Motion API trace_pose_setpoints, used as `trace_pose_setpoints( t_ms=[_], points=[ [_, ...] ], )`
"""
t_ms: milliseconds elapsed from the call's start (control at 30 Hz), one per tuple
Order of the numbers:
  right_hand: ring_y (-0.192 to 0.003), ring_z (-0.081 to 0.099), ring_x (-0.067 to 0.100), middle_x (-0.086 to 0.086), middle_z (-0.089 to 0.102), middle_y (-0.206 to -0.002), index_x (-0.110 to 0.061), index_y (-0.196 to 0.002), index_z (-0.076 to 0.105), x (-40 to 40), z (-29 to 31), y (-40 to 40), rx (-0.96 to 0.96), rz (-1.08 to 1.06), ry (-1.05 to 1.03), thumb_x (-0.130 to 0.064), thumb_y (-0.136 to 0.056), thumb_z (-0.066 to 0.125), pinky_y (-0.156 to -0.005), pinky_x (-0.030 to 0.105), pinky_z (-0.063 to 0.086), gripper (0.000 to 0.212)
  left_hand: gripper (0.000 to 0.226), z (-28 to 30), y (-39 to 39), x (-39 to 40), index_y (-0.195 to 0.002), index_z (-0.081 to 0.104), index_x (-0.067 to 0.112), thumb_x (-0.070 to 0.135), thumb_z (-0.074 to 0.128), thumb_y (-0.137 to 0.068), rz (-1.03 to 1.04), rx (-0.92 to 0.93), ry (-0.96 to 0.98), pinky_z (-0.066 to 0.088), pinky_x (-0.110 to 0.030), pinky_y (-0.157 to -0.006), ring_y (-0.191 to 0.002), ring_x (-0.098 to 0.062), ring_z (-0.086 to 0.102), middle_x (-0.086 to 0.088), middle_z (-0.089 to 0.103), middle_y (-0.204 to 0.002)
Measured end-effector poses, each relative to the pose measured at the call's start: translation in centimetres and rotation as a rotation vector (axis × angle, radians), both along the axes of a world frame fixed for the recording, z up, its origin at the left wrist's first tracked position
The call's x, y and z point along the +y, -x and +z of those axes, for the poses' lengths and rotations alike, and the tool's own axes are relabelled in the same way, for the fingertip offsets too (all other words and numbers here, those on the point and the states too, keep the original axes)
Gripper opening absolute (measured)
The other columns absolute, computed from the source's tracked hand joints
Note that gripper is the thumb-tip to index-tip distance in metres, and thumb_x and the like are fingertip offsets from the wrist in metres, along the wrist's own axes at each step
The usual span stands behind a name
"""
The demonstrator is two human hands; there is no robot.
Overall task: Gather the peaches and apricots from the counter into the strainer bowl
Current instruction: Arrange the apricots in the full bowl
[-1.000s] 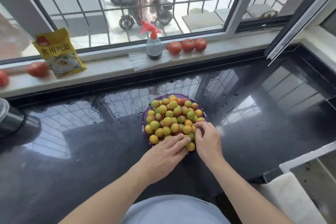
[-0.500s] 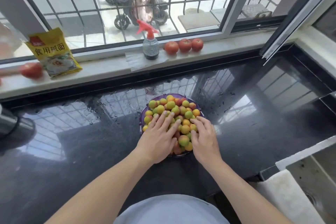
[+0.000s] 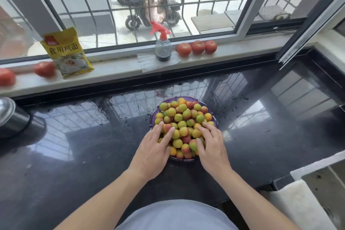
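A purple strainer bowl [image 3: 214, 113] stands on the wet black counter [image 3: 93, 145], heaped with several small yellow, green and red peaches and apricots [image 3: 183, 115]. My left hand [image 3: 154, 150] lies flat on the near left of the heap, fingers straight and spread over the fruit. On the near right side my right hand [image 3: 211, 145] rests on the pile, fingers slightly bent over the fruit. Neither hand lifts a fruit. No loose fruit shows on the counter.
On the window sill stand a yellow packet [image 3: 66, 52], a spray bottle [image 3: 162, 45], three tomatoes [image 3: 197, 47] and more tomatoes at the left [image 3: 44, 69]. A dark metal pot [image 3: 13, 117] sits at the left edge. A sink with a white cloth [image 3: 296, 205] is at the lower right.
Both hands have slid from the near rim up onto the heap, then spread apart, the left one to the left side and the right one to the right side.
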State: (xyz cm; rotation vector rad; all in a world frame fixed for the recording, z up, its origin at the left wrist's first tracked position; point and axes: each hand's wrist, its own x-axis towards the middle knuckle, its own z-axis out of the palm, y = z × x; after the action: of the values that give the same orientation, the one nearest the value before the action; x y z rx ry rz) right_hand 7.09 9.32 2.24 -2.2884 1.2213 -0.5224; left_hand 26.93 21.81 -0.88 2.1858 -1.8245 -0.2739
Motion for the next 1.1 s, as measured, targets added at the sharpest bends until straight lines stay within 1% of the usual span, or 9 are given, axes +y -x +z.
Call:
trace_pose_setpoints(
  t_ms=[167,267,367,467,600,700,867,1033,1100],
  points=[
    [-0.134,0.037,0.011,-0.006,0.048,-0.141,-0.02,-0.133,0.062,0.7,0.1,1.3,0.004,0.067,0.023,-0.028,-0.094,0.066,-0.111,0.022,0.028,0.039,0.063,0.4,-0.4,-0.1,-0.167,0.03,0.027,0.036,0.038,-0.106,0.035,0.017,0.04,0.034,-0.048,-0.126,-0.154,-0.034,0.037,-0.015,0.035,-0.169],
    [-0.135,0.037,0.012,-0.005,0.048,-0.141,-0.021,-0.132,0.063,0.5,0.0,1.8,0.039,0.109,0.051,-0.03,-0.091,0.07,-0.112,0.023,0.028,0.042,0.059,0.9,-0.3,-0.3,-0.161,0.042,0.02,0.033,0.043,-0.103,0.068,0.021,0.08,0.041,-0.049,-0.122,-0.147,-0.033,0.047,-0.015,0.046,-0.161],
    [-0.135,0.039,0.015,-0.002,0.05,-0.141,-0.018,-0.126,0.068,0.2,-0.4,2.2,0.081,0.197,0.118,-0.032,-0.088,0.075,-0.114,0.028,0.032,0.041,0.038,1.7,0.0,-0.4,-0.138,0.058,0.015,0.023,0.058,-0.1,0.084,0.067,0.159,0.05,-0.05,-0.113,-0.134,-0.033,0.057,-0.012,0.059,-0.144],
    [-0.136,0.039,0.018,0.0,0.051,-0.141,-0.017,-0.123,0.07,-0.2,-0.7,2.5,0.132,0.253,0.151,-0.036,-0.086,0.077,-0.114,0.034,0.037,0.042,0.027,2.2,0.2,-0.3,-0.117,0.062,0.015,0.016,0.074,-0.093,0.139,0.103,0.19,0.057,-0.047,-0.098,-0.114,-0.029,0.064,-0.007,0.064,-0.126],
    [-0.132,0.04,0.017,-0.001,0.053,-0.136,-0.017,-0.108,0.073,-0.9,-0.1,2.0,0.065,0.254,0.143,-0.033,-0.088,0.076,-0.113,0.033,0.037,0.026,0.037,1.6,-0.1,0.0,-0.118,0.056,0.016,0.012,0.079,-0.09,0.168,0.095,0.167,0.06,-0.045,-0.082,-0.098,-0.029,0.068,-0.006,0.065,-0.117],
    [-0.128,0.042,0.018,0.0,0.056,-0.131,-0.018,-0.097,0.073,-1.5,0.8,0.8,0.006,0.248,0.161,-0.024,-0.09,0.074,-0.111,0.031,0.036,0.01,0.037,1.8,-0.4,-0.1,-0.126,0.06,0.012,0.009,0.075,-0.093,0.219,0.169,0.141,0.061,-0.046,-0.088,-0.104,-0.029,0.067,-0.006,0.065,-0.12],
    [-0.126,0.043,0.012,-0.003,0.057,-0.129,-0.016,-0.113,0.071,-0.8,0.3,0.6,0.005,0.178,0.084,-0.024,-0.093,0.069,-0.109,0.028,0.037,0.022,0.04,2.1,-0.6,-0.6,-0.133,0.066,0.009,0.017,0.076,-0.095,0.256,0.133,0.106,0.057,-0.05,-0.097,-0.117,-0.031,0.061,-0.008,0.064,-0.131],
    [-0.122,0.043,0.006,-0.01,0.055,-0.126,-0.018,-0.117,0.07,-0.7,-0.1,1.6,-0.036,0.06,0.029,-0.014,-0.099,0.058,-0.106,0.008,0.026,0.022,0.045,1.8,-0.3,-0.4,-0.14,0.063,0.009,0.018,0.072,-0.096,0.227,0.104,0.145,0.054,-0.052,-0.105,-0.129,-0.034,0.059,-0.012,0.06,-0.141],
    [-0.123,0.044,0.007,-0.008,0.056,-0.127,-0.017,-0.119,0.07,-0.9,-0.1,2.1,-0.023,0.036,0.023,-0.009,-0.1,0.056,-0.106,0.011,0.028,0.025,0.045,1.5,-0.1,-0.4,-0.139,0.063,0.009,0.016,0.072,-0.096,0.173,0.076,0.166,0.054,-0.054,-0.107,-0.132,-0.035,0.058,-0.014,0.06,-0.142]
  ],
)
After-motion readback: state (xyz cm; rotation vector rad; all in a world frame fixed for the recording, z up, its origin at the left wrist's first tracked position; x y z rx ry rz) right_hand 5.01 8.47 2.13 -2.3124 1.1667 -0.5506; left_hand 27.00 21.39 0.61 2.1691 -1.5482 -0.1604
